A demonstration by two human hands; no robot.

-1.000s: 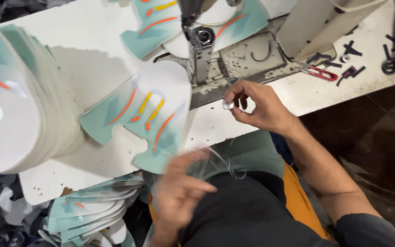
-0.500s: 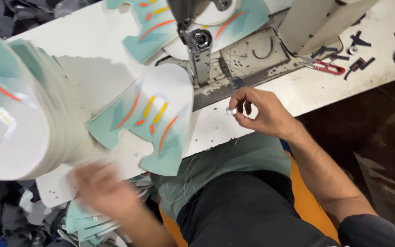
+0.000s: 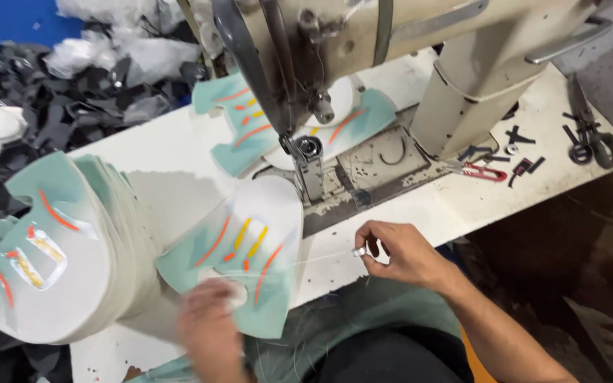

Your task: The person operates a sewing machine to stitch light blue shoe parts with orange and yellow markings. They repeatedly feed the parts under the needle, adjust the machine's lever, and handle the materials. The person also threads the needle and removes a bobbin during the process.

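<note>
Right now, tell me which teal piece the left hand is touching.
The loose teal piece at the table's front edge, under the left hand; the others are stacked at left or lie behind the needle.

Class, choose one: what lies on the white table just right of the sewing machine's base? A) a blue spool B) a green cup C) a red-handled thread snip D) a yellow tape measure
C: the red-handled thread snip lies on the white table beside the sewing machine's base.

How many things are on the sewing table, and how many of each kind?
Loose teal and white fabric pieces: 2, one under the left hand at, one behind the needle post at
Stacks of the same pieces: 1
Sewing machines: 1
Red thread snips: 1
Black scissors: 1
Small white spools, in the right hand: 1
Total: 7
</note>
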